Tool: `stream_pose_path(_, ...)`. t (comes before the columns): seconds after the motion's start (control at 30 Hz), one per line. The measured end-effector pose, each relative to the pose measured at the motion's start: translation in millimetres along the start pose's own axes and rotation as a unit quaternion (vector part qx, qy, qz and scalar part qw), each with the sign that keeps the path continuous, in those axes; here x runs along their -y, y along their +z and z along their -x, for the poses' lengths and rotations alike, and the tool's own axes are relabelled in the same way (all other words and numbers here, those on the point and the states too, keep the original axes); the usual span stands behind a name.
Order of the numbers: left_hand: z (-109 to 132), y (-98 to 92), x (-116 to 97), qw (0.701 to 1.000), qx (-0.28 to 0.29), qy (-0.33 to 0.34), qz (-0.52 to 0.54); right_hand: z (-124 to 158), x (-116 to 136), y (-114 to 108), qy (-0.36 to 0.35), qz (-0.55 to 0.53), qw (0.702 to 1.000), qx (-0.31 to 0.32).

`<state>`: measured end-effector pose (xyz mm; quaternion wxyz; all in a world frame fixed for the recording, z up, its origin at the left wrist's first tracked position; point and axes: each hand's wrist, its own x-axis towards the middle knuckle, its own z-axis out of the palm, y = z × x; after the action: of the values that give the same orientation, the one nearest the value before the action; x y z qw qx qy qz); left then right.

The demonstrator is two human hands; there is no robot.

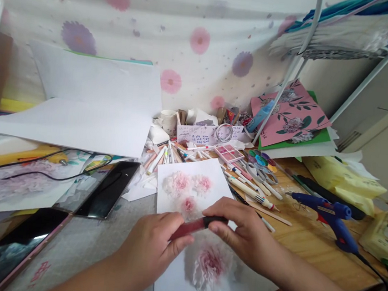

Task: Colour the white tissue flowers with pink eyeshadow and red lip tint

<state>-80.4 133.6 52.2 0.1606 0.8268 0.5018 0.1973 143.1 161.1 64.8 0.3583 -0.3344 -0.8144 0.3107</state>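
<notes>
My left hand [153, 238] is closed round the dark red body of a lip gloss tube [188, 228]. The fingers of my right hand [241, 228] grip its black end, so the tube lies slanted between both hands. Beneath them is a white sheet of paper [166, 280]. On its upper part sit three small pink-and-white ruffled flowers, among them one at the left [178, 183] and one at the right [203, 184]; the lowest is partly behind my hands. A larger ruffled flower [210, 265] with a pink centre lies nearer to me.
Pens and markers [165, 156] crowd behind the sheet, with a pink palette [229, 153] and scissors [261, 173]. At right lies a blue glue gun [327, 215]; at left, a yellow glue gun [24, 159] with a black cord and a dark phone [109, 190]. A white pole [290, 72] rises at right.
</notes>
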Motion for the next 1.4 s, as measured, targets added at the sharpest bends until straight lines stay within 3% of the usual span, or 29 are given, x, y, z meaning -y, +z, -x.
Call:
stream_pose_path(0.1,2,0.7,-2,0.994,-0.066,0.066,-0.058,2,-1,5,-0.083,0.04,0.995,-0.032)
stream_pose_path(0.23,3,0.6,-6,0.979,-0.121,0.121,-0.108,0,4,14,-0.111,0.121,0.984,-0.071)
stream_pose_path(0.4,2,0.0,-9,0.97,-0.149,0.143,-0.129,-3,14,20,-0.055,0.136,0.985,-0.085)
stream_pose_path(0.6,1,-0.6,-5,0.971,-0.153,0.138,-0.119,-2,23,-2,0.031,0.035,0.999,0.009)
stream_pose_path(0.8,0,-0.9,-3,0.976,-0.142,0.138,-0.091,2,21,-21,0.153,-0.015,0.986,0.058)
stream_pose_path(0.93,3,1.7,-5,0.989,-0.096,0.111,-0.015,2,20,-15,0.167,-0.003,0.985,0.032)
stream_pose_path(1.17,4,2.3,-8,0.983,-0.127,0.128,-0.028,-1,24,4,0.124,0.079,0.989,-0.027)
stream_pose_path(1.4,2,1.1,0,0.976,-0.156,0.152,-0.021,3,28,-13,0.143,0.011,0.99,0.018)
